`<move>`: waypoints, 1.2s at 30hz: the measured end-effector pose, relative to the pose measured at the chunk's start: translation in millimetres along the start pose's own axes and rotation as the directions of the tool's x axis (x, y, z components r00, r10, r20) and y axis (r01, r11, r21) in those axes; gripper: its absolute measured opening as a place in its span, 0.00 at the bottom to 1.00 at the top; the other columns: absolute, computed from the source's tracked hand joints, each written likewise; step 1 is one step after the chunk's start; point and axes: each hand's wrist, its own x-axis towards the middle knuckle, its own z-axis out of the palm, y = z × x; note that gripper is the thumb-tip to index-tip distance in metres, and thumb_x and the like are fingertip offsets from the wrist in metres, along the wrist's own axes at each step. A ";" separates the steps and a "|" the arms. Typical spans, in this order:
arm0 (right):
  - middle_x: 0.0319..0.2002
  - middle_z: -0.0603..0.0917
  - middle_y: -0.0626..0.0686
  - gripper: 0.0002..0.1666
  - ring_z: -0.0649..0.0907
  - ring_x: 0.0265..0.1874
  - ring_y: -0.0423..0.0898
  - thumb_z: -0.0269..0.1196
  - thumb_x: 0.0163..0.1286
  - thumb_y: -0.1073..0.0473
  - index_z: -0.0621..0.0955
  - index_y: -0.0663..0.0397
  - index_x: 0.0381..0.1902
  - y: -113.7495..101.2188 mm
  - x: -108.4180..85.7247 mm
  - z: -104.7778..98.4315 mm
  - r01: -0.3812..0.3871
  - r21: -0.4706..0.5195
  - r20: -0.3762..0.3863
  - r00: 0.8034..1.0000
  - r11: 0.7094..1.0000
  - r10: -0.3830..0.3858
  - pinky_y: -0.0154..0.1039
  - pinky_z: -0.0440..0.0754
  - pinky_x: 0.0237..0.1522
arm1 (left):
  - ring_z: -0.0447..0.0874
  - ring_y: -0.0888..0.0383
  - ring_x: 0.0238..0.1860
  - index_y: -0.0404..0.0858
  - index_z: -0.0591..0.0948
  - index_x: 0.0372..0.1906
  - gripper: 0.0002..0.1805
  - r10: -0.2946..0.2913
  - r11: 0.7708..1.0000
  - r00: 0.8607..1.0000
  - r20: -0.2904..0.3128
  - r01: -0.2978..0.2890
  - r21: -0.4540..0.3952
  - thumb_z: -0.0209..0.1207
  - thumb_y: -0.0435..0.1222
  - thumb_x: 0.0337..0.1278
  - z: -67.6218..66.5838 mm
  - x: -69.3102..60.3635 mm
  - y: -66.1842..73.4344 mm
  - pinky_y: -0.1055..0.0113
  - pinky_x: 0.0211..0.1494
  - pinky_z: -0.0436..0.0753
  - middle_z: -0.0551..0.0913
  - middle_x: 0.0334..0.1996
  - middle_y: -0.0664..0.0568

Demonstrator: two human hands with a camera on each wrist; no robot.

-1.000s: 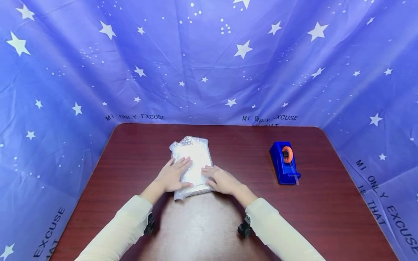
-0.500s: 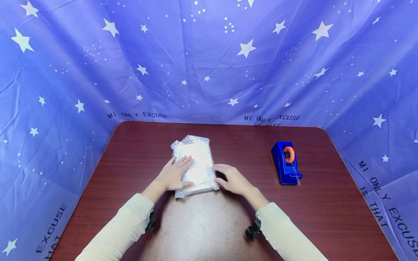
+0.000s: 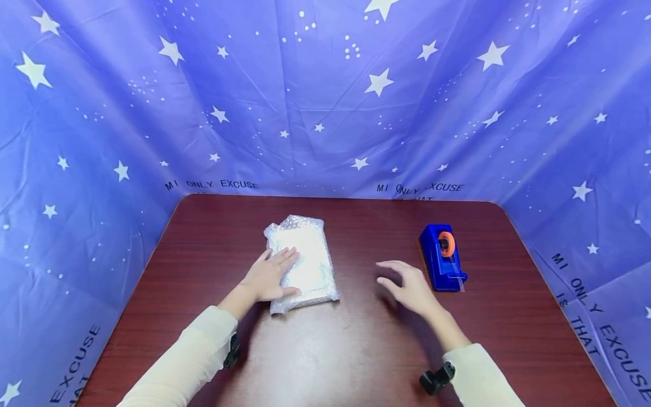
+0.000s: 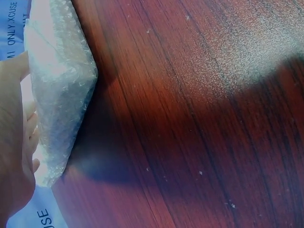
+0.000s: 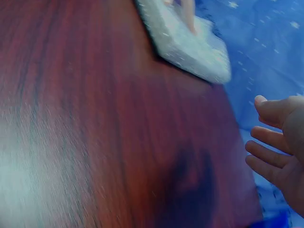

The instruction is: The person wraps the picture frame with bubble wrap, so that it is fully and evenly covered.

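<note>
A flat bubble-wrapped package [image 3: 311,265] lies left of the middle of the table. My left hand [image 3: 268,276] rests on its left part, fingers spread; in the left wrist view that hand [image 4: 14,137] lies along the bubble wrap [image 4: 61,90]. Off to the right of the package, my right hand [image 3: 409,287] is above the table with bent, relaxed fingers and holds nothing. The right wrist view shows this hand [image 5: 280,147] apart from the package [image 5: 190,47]. Close to the right hand stands a blue tape dispenser [image 3: 439,260] with an orange roll.
The dark red wooden table [image 3: 224,226] has a blue star-patterned curtain [image 3: 305,102] behind it and on both sides. A short piece of clear tape [image 3: 461,285] hangs from the dispenser's front. A black device [image 3: 437,379] is at the right sleeve.
My right hand has come off the package's right side and moved right, toward the tape dispenser. The left hand has stayed on the package.
</note>
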 end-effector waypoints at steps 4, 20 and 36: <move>0.44 0.88 0.58 0.18 0.87 0.41 0.36 0.68 0.61 0.61 0.83 0.57 0.50 5.2 -9.8 -24.8 -0.148 0.103 -0.071 0.985 0.984 0.156 0.27 0.83 0.43 | 0.53 0.51 0.77 0.42 0.57 0.75 0.50 0.012 1.000 1.000 -0.012 -0.011 0.009 0.53 0.65 0.54 -1.0 0.2 -1.5 0.44 0.78 0.50 0.55 0.76 0.50; 0.28 0.88 0.34 0.10 0.87 0.31 0.29 0.67 0.62 0.62 0.85 0.35 0.32 86.5 -52.1 -105.6 -0.429 0.732 -0.070 0.726 0.529 0.684 0.24 0.84 0.37 | 0.54 0.51 0.77 0.41 0.58 0.74 0.49 0.018 1.000 1.000 -0.025 -0.018 -0.004 0.54 0.65 0.53 -6.0 1.7 0.4 0.44 0.78 0.52 0.57 0.76 0.50; 0.28 0.89 0.44 0.18 0.88 0.32 0.36 0.54 0.73 0.58 0.83 0.44 0.24 73.4 -62.3 -113.4 -0.679 0.727 0.446 0.580 0.102 0.682 0.31 0.87 0.41 | 0.52 0.51 0.78 0.42 0.56 0.75 0.50 -0.006 0.999 1.000 -0.008 0.006 -0.036 0.54 0.64 0.54 0.7 -1.5 -2.1 0.44 0.79 0.49 0.54 0.77 0.50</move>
